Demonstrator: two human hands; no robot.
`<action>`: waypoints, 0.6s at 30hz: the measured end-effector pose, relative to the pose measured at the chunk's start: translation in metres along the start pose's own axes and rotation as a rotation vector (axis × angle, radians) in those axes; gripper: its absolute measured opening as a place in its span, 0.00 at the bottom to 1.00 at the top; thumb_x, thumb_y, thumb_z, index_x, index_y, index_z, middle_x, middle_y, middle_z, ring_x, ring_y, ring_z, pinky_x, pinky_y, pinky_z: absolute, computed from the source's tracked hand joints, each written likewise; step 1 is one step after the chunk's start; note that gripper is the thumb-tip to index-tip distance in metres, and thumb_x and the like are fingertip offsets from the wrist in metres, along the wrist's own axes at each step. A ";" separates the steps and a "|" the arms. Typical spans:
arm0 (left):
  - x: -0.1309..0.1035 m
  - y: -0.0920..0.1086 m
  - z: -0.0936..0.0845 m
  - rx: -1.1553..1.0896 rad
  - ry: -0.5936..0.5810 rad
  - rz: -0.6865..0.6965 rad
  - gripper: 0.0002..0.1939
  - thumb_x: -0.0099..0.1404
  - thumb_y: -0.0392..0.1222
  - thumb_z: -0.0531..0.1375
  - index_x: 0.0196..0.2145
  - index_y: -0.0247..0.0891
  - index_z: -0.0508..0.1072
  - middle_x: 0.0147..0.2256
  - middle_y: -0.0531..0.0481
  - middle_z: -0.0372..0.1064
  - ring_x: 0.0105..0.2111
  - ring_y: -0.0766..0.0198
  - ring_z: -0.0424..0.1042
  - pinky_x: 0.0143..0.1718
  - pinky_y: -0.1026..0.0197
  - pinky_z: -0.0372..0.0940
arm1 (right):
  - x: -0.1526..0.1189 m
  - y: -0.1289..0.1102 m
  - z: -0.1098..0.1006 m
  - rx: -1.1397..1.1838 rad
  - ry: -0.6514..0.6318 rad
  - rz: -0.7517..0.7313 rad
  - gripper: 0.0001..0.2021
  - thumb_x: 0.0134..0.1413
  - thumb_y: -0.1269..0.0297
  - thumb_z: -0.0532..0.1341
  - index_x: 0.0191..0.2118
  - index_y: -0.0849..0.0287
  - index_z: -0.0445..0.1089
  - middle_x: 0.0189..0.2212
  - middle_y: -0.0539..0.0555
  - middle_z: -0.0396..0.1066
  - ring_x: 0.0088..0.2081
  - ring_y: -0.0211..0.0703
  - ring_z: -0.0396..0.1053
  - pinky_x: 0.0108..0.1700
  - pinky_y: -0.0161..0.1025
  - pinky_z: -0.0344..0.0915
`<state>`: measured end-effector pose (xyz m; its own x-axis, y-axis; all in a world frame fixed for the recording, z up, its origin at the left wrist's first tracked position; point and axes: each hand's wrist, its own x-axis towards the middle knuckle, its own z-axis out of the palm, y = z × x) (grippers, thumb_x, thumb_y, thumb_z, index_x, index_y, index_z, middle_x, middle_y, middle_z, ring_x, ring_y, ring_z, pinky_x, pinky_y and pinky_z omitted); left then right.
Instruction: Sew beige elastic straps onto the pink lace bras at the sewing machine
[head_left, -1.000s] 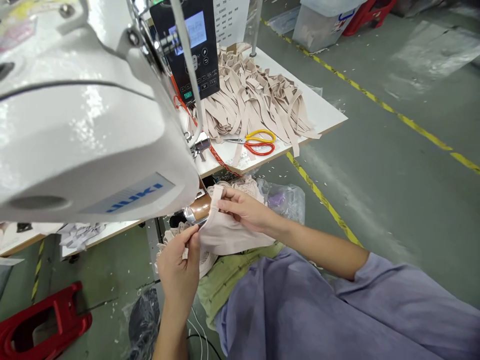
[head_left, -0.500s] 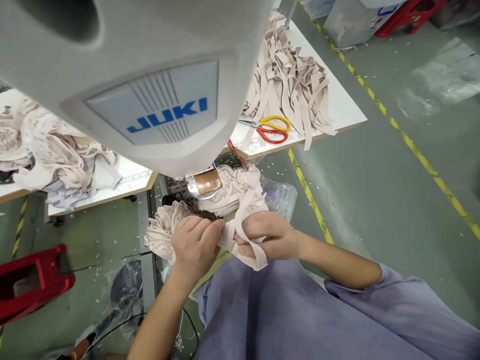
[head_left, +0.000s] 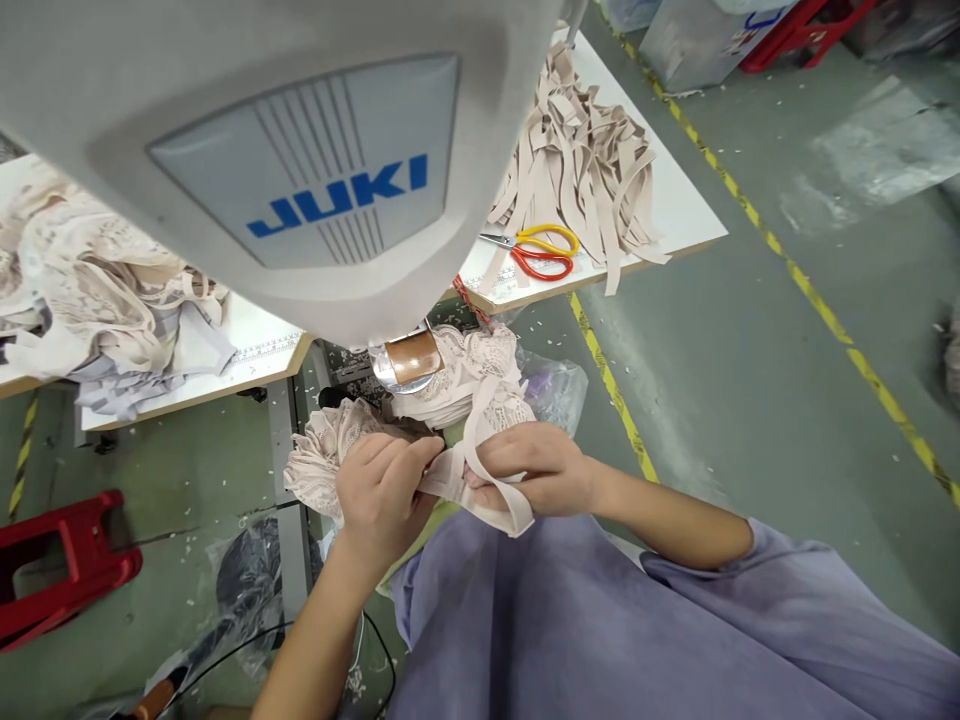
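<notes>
Between my hands, just in front of my lap, stretches a pale beige fabric strip (head_left: 448,474), with a looped end hanging over my right fingers. My left hand (head_left: 380,492) is closed, thumb on top, around the strip's left part. My right hand (head_left: 536,467) pinches the same strip farther right; some fingertips are hidden behind the loop. Gathered beige lace pieces (head_left: 319,462) lie beside my left hand. Another lace bundle (head_left: 465,365) sits just beyond both hands, under the sewing machine head (head_left: 300,180) marked JUKI.
Yellow-and-red-handled scissors (head_left: 544,252) lie on the white table (head_left: 682,215), near a heap of beige strips (head_left: 581,150). More lace and grey fabric (head_left: 127,310) cover the left tabletop. A red stool (head_left: 64,565) stands at lower left. Plastic bags (head_left: 559,390) hang beyond my right hand.
My left hand has shifted slightly left, away from the right, so more of the strip shows between them. The whole view has tilted a little; both hands keep their hold.
</notes>
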<state>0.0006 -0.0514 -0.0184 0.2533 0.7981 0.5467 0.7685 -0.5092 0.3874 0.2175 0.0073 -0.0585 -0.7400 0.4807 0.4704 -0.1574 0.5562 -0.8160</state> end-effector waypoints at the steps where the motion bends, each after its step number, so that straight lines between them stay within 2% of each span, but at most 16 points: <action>1: 0.000 0.000 -0.002 -0.032 -0.008 0.026 0.06 0.65 0.34 0.59 0.41 0.39 0.70 0.21 0.56 0.66 0.22 0.66 0.63 0.26 0.62 0.55 | 0.001 -0.001 0.000 -0.025 0.052 -0.063 0.06 0.61 0.69 0.61 0.41 0.59 0.76 0.35 0.55 0.77 0.38 0.40 0.76 0.43 0.33 0.73; 4: 0.000 -0.001 -0.007 -0.129 -0.014 0.154 0.06 0.67 0.33 0.58 0.42 0.40 0.69 0.25 0.53 0.70 0.24 0.67 0.65 0.28 0.62 0.59 | 0.003 -0.002 0.002 -0.093 0.183 -0.257 0.07 0.57 0.74 0.63 0.42 0.60 0.75 0.36 0.57 0.78 0.41 0.42 0.77 0.45 0.35 0.74; 7: -0.002 -0.001 -0.008 -0.149 -0.012 0.234 0.06 0.65 0.31 0.59 0.39 0.39 0.69 0.22 0.55 0.68 0.23 0.67 0.63 0.27 0.62 0.58 | 0.006 -0.002 0.004 -0.087 0.207 -0.302 0.06 0.58 0.73 0.63 0.41 0.61 0.75 0.37 0.57 0.78 0.41 0.42 0.78 0.45 0.36 0.75; 12: -0.006 -0.001 -0.007 -0.148 -0.048 0.206 0.03 0.68 0.34 0.55 0.37 0.39 0.68 0.17 0.58 0.59 0.19 0.67 0.57 0.24 0.62 0.54 | 0.007 0.000 0.009 -0.023 0.225 -0.326 0.05 0.59 0.73 0.62 0.40 0.60 0.75 0.35 0.57 0.78 0.40 0.42 0.78 0.46 0.36 0.76; 15: -0.008 -0.001 -0.007 -0.159 -0.037 0.199 0.03 0.69 0.36 0.54 0.35 0.39 0.65 0.18 0.58 0.58 0.18 0.66 0.56 0.23 0.61 0.54 | 0.008 0.001 0.012 0.001 0.238 -0.380 0.07 0.58 0.74 0.62 0.42 0.62 0.74 0.35 0.57 0.78 0.40 0.43 0.79 0.45 0.37 0.76; 18: -0.010 -0.001 -0.009 -0.123 -0.023 0.203 0.03 0.67 0.34 0.56 0.38 0.39 0.66 0.18 0.59 0.58 0.18 0.67 0.57 0.24 0.62 0.56 | 0.009 0.002 0.013 -0.005 0.234 -0.394 0.07 0.56 0.76 0.64 0.41 0.62 0.73 0.35 0.57 0.78 0.40 0.42 0.78 0.45 0.36 0.76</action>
<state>-0.0078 -0.0619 -0.0173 0.4097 0.6822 0.6056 0.6237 -0.6940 0.3598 0.2025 0.0040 -0.0602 -0.4562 0.3718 0.8085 -0.3939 0.7303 -0.5581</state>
